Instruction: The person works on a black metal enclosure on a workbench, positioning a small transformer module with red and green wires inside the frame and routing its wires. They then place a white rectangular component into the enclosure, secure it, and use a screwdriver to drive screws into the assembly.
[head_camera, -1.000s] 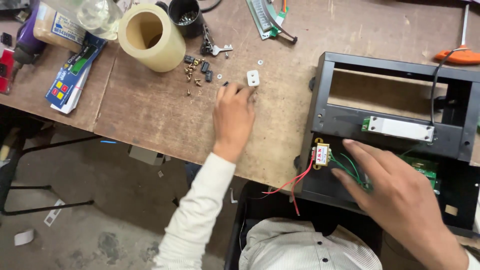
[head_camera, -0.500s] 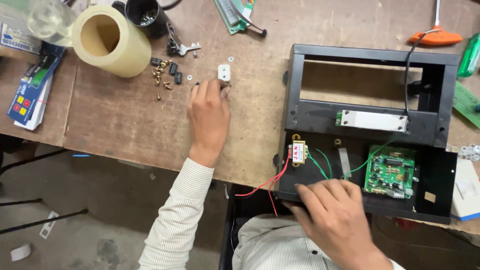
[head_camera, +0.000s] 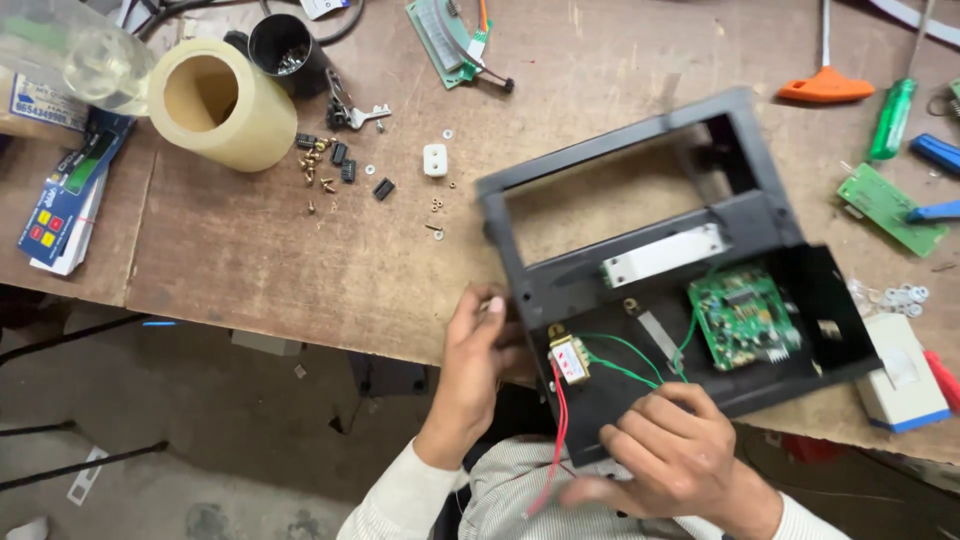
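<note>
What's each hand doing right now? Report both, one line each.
Left hand: fingers curled on the left edge of the black casing, gripping it.
Right hand: fingers bent on the casing's near edge, by the green wires; a grip cannot be told.

Bare hands and pale striped sleeves, low in the frame

The left hand (head_camera: 478, 345) and right hand (head_camera: 665, 445) were bare, with no gloves, rings or watch in view. Each forearm wore a long sleeve of light, off-white cloth with fine thin stripes, the left sleeve (head_camera: 400, 495) at the lower middle of the frame and the right sleeve (head_camera: 815, 520) at the lower right. The cuffs sat close at the wrists, and the cloth creased softly along the arms. Between the sleeves, at the bottom edge, showed the front of the same striped shirt (head_camera: 520, 500).
</note>
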